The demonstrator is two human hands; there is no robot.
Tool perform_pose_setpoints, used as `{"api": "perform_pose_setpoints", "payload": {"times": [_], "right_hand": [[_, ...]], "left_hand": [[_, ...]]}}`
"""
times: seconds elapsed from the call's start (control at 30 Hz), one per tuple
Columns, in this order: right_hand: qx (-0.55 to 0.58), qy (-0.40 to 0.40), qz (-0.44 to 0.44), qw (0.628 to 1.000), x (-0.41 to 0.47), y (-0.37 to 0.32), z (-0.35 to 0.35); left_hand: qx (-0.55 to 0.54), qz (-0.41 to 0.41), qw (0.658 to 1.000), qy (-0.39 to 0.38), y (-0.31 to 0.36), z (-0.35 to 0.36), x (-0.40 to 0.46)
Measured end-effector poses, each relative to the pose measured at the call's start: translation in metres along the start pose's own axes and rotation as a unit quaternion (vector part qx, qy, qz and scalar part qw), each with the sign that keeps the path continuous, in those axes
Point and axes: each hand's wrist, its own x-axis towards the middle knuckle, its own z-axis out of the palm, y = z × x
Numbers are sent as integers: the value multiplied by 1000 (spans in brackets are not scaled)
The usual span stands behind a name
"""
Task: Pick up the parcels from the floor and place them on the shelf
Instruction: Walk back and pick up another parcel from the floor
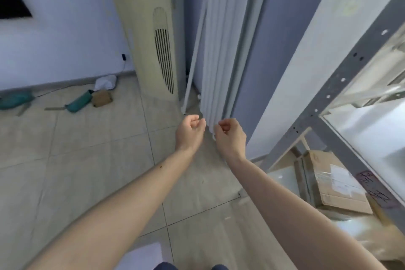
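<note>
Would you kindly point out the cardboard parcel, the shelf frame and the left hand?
cardboard parcel (333, 180): head view, top face.
shelf frame (341, 76): head view, grey perforated upright.
left hand (189, 132): head view, back of hand.

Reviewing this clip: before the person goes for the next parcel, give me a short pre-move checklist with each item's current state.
1. Left hand free: ok, fingers loosely curled, holding nothing.
2. Right hand free: ok, also curled and empty.
3. Parcel on the grey metal shelf unit: ok, a taped brown cardboard box with a white label lies on its lower level.
4. Next parcel located on the beige tiled floor: cannot tell; only a small tan packet beside a teal bag near the wall might qualify.
5. Walking path to them: ok, bare tiles between.
6. Free shelf space: cannot tell, mostly out of view.
</note>
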Motion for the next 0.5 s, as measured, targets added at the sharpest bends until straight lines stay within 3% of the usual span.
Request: {"api": "perform_pose_setpoints", "payload": {"times": [0.5], "right_hand": [[-35,-256,-125,958,-152,-102,275]], "left_hand": [[-24,-79,963,257,-114,-325,-17]]}}
